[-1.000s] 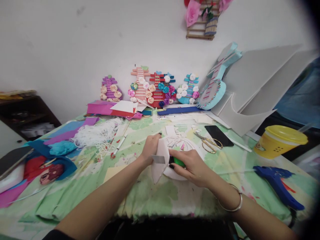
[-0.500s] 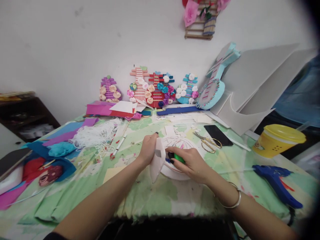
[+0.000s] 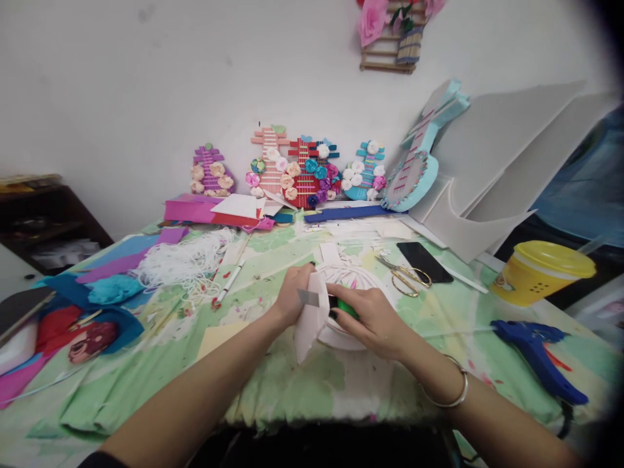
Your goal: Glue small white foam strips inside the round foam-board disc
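Centrally, just left of the gold scissors (image 3: 407, 275), the left hand (image 3: 292, 296) is pinching a white foam sheet (image 3: 312, 320) while the right hand (image 3: 373, 318) is gripping a green-handled cutter (image 3: 347, 307), its blade against the sheet.

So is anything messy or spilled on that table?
Nothing looks spilled. The white string lies in a loose tangle left of the left hand, and paper scraps are scattered behind the right hand. The scissors lie open.

Bare forearms, 1 silver bangle (image 3: 446, 393) (right wrist), dark nails.
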A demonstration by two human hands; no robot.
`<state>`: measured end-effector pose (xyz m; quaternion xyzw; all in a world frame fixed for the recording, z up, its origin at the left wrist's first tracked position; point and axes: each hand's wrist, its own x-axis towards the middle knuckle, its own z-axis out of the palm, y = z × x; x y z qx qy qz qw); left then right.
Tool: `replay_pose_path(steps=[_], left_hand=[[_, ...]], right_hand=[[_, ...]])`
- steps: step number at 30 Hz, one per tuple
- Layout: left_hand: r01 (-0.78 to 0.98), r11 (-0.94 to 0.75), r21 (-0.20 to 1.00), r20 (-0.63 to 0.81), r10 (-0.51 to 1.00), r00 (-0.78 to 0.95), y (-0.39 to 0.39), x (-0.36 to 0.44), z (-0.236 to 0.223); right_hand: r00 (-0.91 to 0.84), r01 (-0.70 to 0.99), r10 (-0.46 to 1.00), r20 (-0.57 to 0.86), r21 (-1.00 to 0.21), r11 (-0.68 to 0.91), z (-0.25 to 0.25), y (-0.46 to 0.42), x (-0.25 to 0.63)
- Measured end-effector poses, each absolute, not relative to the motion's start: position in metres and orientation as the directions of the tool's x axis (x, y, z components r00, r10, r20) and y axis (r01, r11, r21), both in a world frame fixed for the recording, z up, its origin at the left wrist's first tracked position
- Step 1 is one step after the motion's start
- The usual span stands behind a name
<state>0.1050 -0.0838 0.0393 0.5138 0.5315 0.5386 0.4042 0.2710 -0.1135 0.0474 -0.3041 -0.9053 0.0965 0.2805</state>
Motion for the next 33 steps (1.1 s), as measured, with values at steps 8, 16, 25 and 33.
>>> replay_pose_path(steps=[8, 16, 25, 33], left_hand=[[0.185, -0.225, 0.957, 0.236, 0.971, -0.041, -0.081, 0.100, 0.032], [0.235, -0.204, 0.950, 0.223, 0.973, -0.058, -0.078, 0.104, 0.026], [0.160, -0.163, 0.974, 0.169, 0.985, -0.022, -0.076, 0.101, 0.033], [0.092, -0.094, 0.991, 0.097, 0.995, -0.036, -0.071, 0.104, 0.021]], right_hand=[[-0.647, 0.528, 0.626, 0.434, -0.337, 0.779, 0.046, -0.112, 0.274], [-0.625, 0.558, 0.670, 0.400, -0.371, 0.742, 0.044, -0.111, 0.268], [-0.547, 0.617, 0.758, 0.354, -0.442, 0.651, 0.047, -0.098, 0.274], [-0.526, 0.584, 0.771, 0.359, -0.506, 0.634, 0.050, -0.100, 0.267]])
